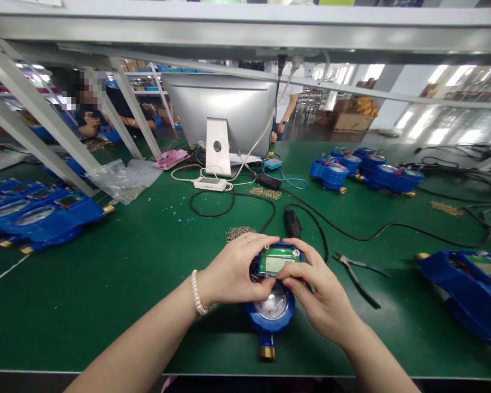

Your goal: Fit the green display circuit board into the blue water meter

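A blue water meter [270, 322] with a brass end fitting lies on the green bench in front of me. Its upper housing is uncovered and holds a green circuit board with an LCD display [275, 265]. My left hand [239, 270], with a pearl bracelet at the wrist, is wrapped round the left side of the housing, thumb below the display. At the display's lower right edge, the thumb and index finger of my right hand [317, 289] are pinched together. Whatever lies between those fingertips is hidden. A black-handled tool [292, 224] on a cable lies just beyond the meter.
Cutting pliers [358, 275] lie to the right. More blue meters stand at the left [45, 218], the far right [470, 295] and the back [368, 169]. Piles of small screws [240, 233], cables and a monitor [223, 114] occupy the middle. A metal shelf [245, 33] runs overhead.
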The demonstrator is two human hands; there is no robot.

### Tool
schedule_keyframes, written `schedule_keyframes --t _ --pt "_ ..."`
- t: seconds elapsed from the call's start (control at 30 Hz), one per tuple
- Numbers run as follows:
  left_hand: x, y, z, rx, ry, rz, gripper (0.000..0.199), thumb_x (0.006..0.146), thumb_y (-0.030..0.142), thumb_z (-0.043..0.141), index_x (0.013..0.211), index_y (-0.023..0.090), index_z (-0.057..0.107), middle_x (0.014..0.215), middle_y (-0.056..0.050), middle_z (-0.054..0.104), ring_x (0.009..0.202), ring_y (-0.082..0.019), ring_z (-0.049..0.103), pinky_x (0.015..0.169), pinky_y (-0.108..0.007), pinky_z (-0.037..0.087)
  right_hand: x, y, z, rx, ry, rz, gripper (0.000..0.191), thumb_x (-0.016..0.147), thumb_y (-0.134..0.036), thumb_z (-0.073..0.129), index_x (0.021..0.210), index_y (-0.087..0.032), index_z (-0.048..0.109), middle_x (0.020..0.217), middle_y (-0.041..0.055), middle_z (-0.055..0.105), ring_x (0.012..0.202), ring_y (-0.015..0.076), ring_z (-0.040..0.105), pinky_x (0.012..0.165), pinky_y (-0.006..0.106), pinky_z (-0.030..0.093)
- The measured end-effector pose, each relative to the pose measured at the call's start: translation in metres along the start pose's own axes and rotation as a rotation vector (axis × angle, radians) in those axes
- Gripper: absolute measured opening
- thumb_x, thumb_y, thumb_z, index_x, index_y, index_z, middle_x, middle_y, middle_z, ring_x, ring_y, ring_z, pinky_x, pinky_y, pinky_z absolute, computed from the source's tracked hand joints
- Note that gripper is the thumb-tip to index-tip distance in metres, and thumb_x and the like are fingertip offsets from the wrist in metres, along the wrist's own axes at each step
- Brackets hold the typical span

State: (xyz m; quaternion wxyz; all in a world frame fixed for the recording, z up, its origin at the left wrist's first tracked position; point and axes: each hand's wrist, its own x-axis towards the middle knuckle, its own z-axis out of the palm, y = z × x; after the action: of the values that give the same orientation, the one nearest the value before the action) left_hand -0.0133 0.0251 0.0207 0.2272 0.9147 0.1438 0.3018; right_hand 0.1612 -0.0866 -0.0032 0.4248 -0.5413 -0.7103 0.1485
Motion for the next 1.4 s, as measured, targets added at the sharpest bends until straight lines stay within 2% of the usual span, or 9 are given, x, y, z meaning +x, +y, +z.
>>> schedule_keyframes --t 0.13,0.3,0.67,0.97,1.07,1.27,1.33,1.4 --pt "-0.001 0.000 0.001 0.028 0.042 0.027 0.059 0.062 0.021 0.064 0.118 0.010 0.053 0.113 -0.014 0.065 0.105 -0.024 0.059 0.095 -0.038 0.047 0.002 0.001 0.002 0.058 0.029 -0.008 0.015 0.088 -0.018 0.055 0.096 -0.028 0.061 0.134 0.0028 0.041 0.127 0.0190 0.040 0.102 0.035 0.036" --pt "-0.001 -0.002 0.000 -0.014 0.037 -0.009 0.057 0.060 0.021 0.066 0.115 0.012 0.055 0.112 -0.012 0.065 0.104 -0.024 0.060 0.095 -0.038 0.047 0.001 0.003 0.005 0.193 0.103 0.004 0.009 0.086 -0.018 0.060 0.091 -0.025 0.059 0.127 0.0050 0.053 0.127 0.0208 0.043 0.100 0.036 0.039" --pt "-0.001 -0.001 -0.004 -0.101 -0.023 -0.108 0.057 0.064 0.023 0.067 0.118 0.016 0.053 0.117 -0.011 0.063 0.109 -0.025 0.058 0.098 -0.039 0.045 0.004 0.002 0.003 0.191 0.141 -0.002 0.006 0.084 -0.019 0.062 0.086 -0.023 0.066 0.128 0.0087 0.055 0.123 0.0246 0.048 0.096 0.039 0.045" --pt "-0.003 0.000 0.005 -0.167 -0.001 -0.148 0.061 0.067 0.022 0.067 0.125 0.016 0.047 0.121 -0.011 0.057 0.114 -0.025 0.053 0.101 -0.038 0.042 0.005 0.002 0.004 0.197 0.147 -0.016 0.011 0.084 -0.017 0.062 0.089 -0.025 0.067 0.129 0.0069 0.052 0.123 0.0234 0.049 0.097 0.038 0.046" --pt "-0.002 -0.003 0.002 -0.235 -0.028 -0.173 0.061 0.068 0.023 0.070 0.125 0.018 0.049 0.120 -0.009 0.057 0.111 -0.023 0.054 0.096 -0.037 0.046 0.005 0.004 0.003 0.172 0.142 -0.032 0.013 0.084 -0.016 0.061 0.090 -0.026 0.067 0.130 0.0057 0.051 0.123 0.0226 0.048 0.098 0.037 0.046" --pt "0.008 -0.013 -0.008 -0.465 -0.171 -0.251 0.063 0.070 0.027 0.076 0.127 0.023 0.051 0.120 -0.007 0.055 0.107 -0.021 0.058 0.087 -0.032 0.052 0.009 0.010 -0.005 0.043 0.076 -0.102 0.017 0.087 -0.016 0.057 0.097 -0.027 0.066 0.142 0.0056 0.039 0.124 0.0223 0.048 0.099 0.039 0.046" --pt "0.012 -0.015 -0.009 -0.494 -0.169 -0.259 0.063 0.069 0.028 0.077 0.126 0.023 0.052 0.118 -0.007 0.056 0.105 -0.021 0.060 0.088 -0.033 0.052 0.010 0.010 -0.007 0.003 0.059 -0.112 0.019 0.088 -0.015 0.055 0.100 -0.027 0.065 0.144 0.0054 0.036 0.125 0.0229 0.047 0.101 0.041 0.045" --pt "0.012 -0.016 -0.009 -0.493 -0.124 -0.272 0.063 0.068 0.029 0.078 0.126 0.023 0.052 0.118 -0.007 0.056 0.104 -0.021 0.060 0.089 -0.035 0.052 0.010 0.006 -0.008 -0.020 0.098 -0.090 0.022 0.088 -0.015 0.054 0.106 -0.026 0.060 0.145 0.0066 0.036 0.128 0.0240 0.044 0.105 0.044 0.042"
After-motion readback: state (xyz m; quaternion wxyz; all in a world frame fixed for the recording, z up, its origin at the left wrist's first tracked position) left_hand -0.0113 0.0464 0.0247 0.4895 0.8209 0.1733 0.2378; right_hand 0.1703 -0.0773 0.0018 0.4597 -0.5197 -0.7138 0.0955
